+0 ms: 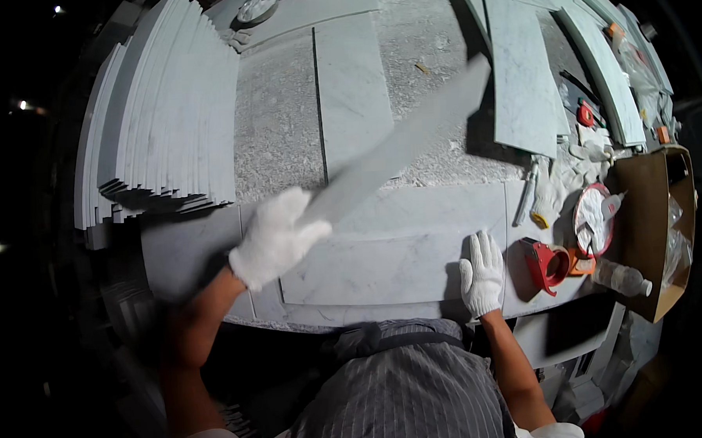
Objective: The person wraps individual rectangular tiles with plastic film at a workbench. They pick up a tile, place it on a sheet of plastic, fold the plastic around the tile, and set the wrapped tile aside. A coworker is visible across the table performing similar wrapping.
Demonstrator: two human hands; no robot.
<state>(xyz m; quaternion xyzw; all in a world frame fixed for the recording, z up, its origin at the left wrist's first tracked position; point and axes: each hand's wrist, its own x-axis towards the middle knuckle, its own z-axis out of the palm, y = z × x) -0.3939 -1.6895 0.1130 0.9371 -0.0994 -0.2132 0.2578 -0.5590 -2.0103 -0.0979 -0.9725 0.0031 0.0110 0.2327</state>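
Left hand (275, 238) fingers grip the near end of the strip (410, 138), long axis running far-right; right hand (482, 273) lies open, flat on the bench (385, 272)

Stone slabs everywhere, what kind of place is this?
Probably a stone or tile workshop. A stack of slabs stands at the left, the gloved left hand lifts a long strip, and a tape dispenser lies on the bench.
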